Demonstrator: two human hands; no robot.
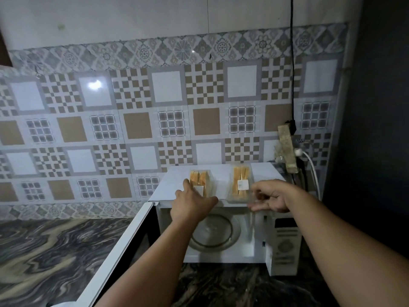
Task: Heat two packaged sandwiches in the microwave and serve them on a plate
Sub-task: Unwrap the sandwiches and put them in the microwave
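Reaching left hand (194,203) touching left sandwich pack (200,182), right hand (271,199) loosely open

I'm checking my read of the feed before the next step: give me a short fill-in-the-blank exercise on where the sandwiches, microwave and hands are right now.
1. Both packaged sandwiches lie on ____ of the microwave.
2. The microwave door is ____.
3. The left hand reaches the ____ of the two sandwich packs.
4. Inside the microwave, the glass turntable holds ____.

Missing words: top; open; left; nothing
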